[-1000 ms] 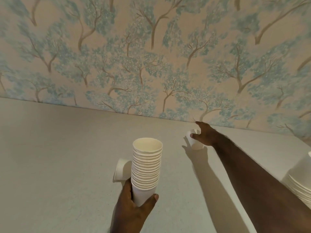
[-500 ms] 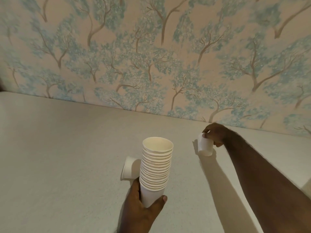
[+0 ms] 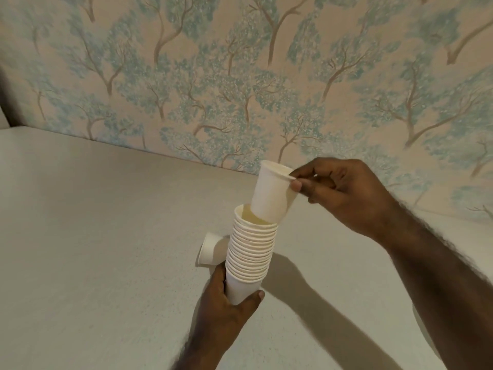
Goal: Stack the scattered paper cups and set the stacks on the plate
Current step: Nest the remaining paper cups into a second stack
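Observation:
My left hand [image 3: 226, 303] grips the bottom of a tall stack of white paper cups [image 3: 250, 257], held upright above the table. My right hand [image 3: 344, 193] pinches the rim of a single white paper cup [image 3: 272, 193] between thumb and fingers. That cup's base sits tilted in the mouth of the stack's top cup. Another white cup [image 3: 209, 249] lies on its side on the table just behind and left of the stack, partly hidden by it. The plate is out of view.
The pale speckled table [image 3: 106, 236] stretches left and forward. A wall with blue-green tree wallpaper [image 3: 240, 89] rises along the table's far edge. My right forearm [image 3: 440, 276] crosses the lower right of the view.
My right hand lifted the single cup off the table near the wall and carried it left to the top of the stack. The stack in my left hand stayed roughly in place.

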### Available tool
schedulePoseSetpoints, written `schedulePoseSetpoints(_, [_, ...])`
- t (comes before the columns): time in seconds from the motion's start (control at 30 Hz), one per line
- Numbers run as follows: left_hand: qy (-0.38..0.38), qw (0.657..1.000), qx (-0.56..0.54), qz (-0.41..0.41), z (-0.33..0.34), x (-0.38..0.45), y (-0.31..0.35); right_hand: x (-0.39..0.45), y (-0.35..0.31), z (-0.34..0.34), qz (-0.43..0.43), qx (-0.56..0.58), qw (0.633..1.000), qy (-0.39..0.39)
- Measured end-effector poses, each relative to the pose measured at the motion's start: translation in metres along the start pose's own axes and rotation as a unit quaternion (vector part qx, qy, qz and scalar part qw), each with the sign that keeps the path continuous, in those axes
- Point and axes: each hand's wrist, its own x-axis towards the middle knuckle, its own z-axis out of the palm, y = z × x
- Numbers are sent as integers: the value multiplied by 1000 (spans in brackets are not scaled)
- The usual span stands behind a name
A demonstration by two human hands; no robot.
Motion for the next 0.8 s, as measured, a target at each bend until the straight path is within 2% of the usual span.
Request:
schedulePoseSetpoints(0.17, [16, 1000, -16, 22, 1, -2, 2, -7, -2, 14, -22, -43, 996, -78])
schedulePoseSetpoints(0.3, [40, 998, -33, 21, 0, -2, 3, -6, 6, 29, -16, -33, 992, -124])
schedulePoseSetpoints(0.37, [67, 996, -46, 21, -2, -2, 5, -2, 17, 36, -4, 7, 996, -93])
schedulePoseSetpoints(0.43, [105, 991, -73, 33, -4, -3, 5, 6, 35, 48, 18, 28, 999, -26])
schedulePoseSetpoints(0.5, [146, 984, -91, 41, -7, -4, 5, 11, 57, 64, 50, -25, 998, -22])
schedulePoseSetpoints(0.57, [189, 974, -111, 49, -10, -4, 5, 11, 80, 90, 75, -101, 984, -124])
schedulePoseSetpoints(0.63, [226, 965, -121, 51, -12, -2, 5, 7, 92, 120, 68, -122, 963, -232])
schedulePoseSetpoints(0.7, [252, 959, -122, 46, -15, -1, 5, 5, 95, 147, 36, -121, 952, -279])
schedulePoseSetpoints(0.8, [280, 952, -117, 36, -17, 2, 3, 9, 95, 180, -1, -165, 938, -304])
